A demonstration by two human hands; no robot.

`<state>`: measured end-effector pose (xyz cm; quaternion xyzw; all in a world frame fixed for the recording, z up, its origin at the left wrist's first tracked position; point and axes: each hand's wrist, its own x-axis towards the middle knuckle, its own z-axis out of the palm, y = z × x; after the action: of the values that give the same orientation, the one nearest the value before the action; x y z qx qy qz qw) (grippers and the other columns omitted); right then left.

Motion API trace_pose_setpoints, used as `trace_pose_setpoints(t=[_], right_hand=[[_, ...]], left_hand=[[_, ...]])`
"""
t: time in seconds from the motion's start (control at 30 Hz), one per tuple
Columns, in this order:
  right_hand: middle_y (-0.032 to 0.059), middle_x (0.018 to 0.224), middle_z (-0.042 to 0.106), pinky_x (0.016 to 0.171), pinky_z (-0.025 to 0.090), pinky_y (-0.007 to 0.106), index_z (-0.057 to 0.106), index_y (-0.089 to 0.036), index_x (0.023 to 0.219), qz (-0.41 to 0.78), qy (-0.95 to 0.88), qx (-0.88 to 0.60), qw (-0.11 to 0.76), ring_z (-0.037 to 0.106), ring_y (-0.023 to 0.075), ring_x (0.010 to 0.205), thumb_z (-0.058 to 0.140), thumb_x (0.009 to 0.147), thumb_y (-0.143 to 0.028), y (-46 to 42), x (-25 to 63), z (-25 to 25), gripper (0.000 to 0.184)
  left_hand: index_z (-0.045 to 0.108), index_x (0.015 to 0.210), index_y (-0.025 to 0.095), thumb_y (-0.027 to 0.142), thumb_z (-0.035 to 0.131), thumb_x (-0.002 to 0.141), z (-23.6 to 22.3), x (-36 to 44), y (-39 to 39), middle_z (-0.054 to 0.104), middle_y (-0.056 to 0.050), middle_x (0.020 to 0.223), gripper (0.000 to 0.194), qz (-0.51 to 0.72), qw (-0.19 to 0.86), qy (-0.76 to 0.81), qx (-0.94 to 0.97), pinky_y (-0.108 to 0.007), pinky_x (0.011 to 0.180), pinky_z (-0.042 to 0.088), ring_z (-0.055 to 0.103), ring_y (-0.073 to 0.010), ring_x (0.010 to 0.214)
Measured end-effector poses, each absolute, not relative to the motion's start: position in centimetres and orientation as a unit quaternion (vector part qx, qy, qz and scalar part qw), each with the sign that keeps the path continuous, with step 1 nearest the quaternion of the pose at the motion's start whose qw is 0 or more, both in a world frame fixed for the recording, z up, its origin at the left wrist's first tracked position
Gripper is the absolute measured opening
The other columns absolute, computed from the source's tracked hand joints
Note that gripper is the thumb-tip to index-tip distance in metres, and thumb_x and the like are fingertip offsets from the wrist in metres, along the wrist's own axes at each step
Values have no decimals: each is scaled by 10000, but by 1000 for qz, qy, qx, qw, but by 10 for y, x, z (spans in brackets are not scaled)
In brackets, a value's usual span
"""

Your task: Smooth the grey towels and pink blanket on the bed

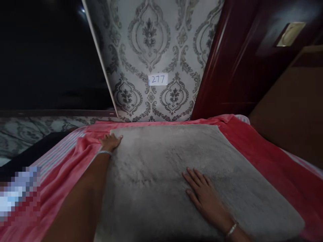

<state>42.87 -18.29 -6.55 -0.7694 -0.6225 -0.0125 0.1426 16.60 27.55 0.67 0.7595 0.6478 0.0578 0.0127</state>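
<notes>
A grey plush cloth [161,154] lies spread fairly flat before me, with faint wrinkles across its middle. My left hand [110,142] rests at its far left corner, fingers spread, partly over the cloth's edge and partly over the red blanket below. Nearer to me, my right hand [202,191] lies palm down on the grey surface right of the middle, its fingers stretched out. Neither hand grips anything. Each wrist wears a bracelet. The red blanket [254,151] shows on both sides of the grey cloth.
A dark screen [50,57] stands at the far left. Behind is patterned wallpaper [148,40] bearing a paper label [158,79] that reads 277. A dark red door [242,60] and a brown cardboard-like panel [290,111] are on the right. Striped fabric [60,151] shows under the blanket.
</notes>
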Motion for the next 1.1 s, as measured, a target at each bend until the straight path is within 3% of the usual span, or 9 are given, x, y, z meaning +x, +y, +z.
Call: trace_pose_setpoints(t=[0.13, 0.3, 0.4, 0.53, 0.63, 0.8, 0.93, 1.1], right_hand=[[36, 1656, 317, 1201, 293, 630, 410, -330, 1574, -2, -614, -775, 148, 279, 320, 1525, 429, 1036, -434, -182, 426, -58, 549], [86, 1558, 484, 1182, 355, 540, 569, -251, 1469, 18, -610, -774, 167, 416, 289, 1450, 384, 1057, -382, -151, 426, -25, 471], [91, 1608, 412, 1208, 322, 501, 467, -248, 1547, 12, -634, -752, 177, 371, 264, 1480, 368, 1069, -390, -110, 423, -9, 508], [44, 1674, 281, 1234, 240, 575, 366, -311, 1596, 32, -693, -710, 125, 227, 287, 1545, 426, 1041, -532, -58, 435, -10, 600], [10, 1676, 276, 1238, 225, 579, 350, -352, 1599, 28, -700, -708, 87, 223, 282, 1546, 400, 1033, -579, -34, 482, -15, 612], [32, 1692, 226, 1226, 226, 569, 326, -315, 1614, 24, -580, -813, 37, 219, 298, 1546, 299, 1057, -522, -25, 608, -12, 595], [17, 1705, 187, 1231, 190, 587, 258, -311, 1637, 13, -492, -870, 35, 145, 299, 1563, 241, 1053, -541, -29, 693, -19, 628], [45, 1714, 140, 1232, 227, 556, 205, -260, 1653, 23, -426, -903, 44, 153, 295, 1563, 212, 1040, -535, -30, 753, -28, 672]], left_hand=[[434, 1539, 72, 634, 295, 949, 26, 196, 239, 344, -272, 1618, 826, 32, 3, 611, 791, -690, 1184, 232, 234, -464, 1529], [291, 1623, 243, 591, 281, 995, 15, 259, 160, 162, -114, 1717, 718, -9, 28, 410, 912, -613, 1241, 182, 135, -349, 1583], [319, 1615, 267, 575, 267, 1011, 2, 281, 126, 223, -95, 1705, 680, -8, 17, 389, 921, -615, 1244, 170, 161, -353, 1577], [354, 1602, 266, 550, 297, 1014, -4, 285, 114, 270, -91, 1692, 656, 13, -4, 405, 914, -623, 1230, 208, 176, -370, 1571], [376, 1594, 251, 522, 305, 1016, -4, 283, 119, 290, -95, 1684, 642, 19, -11, 406, 914, -611, 1227, 230, 195, -368, 1566], [387, 1588, 264, 502, 339, 1007, -8, 284, 126, 305, -82, 1677, 630, 26, -18, 402, 915, -612, 1223, 249, 210, -358, 1564], [383, 1589, 256, 486, 351, 1000, -11, 284, 130, 283, -75, 1684, 633, 16, -23, 408, 913, -600, 1230, 240, 196, -351, 1569], [393, 1583, 265, 503, 366, 988, -19, 282, 135, 293, -69, 1679, 642, 24, -30, 399, 916, -614, 1226, 236, 211, -354, 1565]])
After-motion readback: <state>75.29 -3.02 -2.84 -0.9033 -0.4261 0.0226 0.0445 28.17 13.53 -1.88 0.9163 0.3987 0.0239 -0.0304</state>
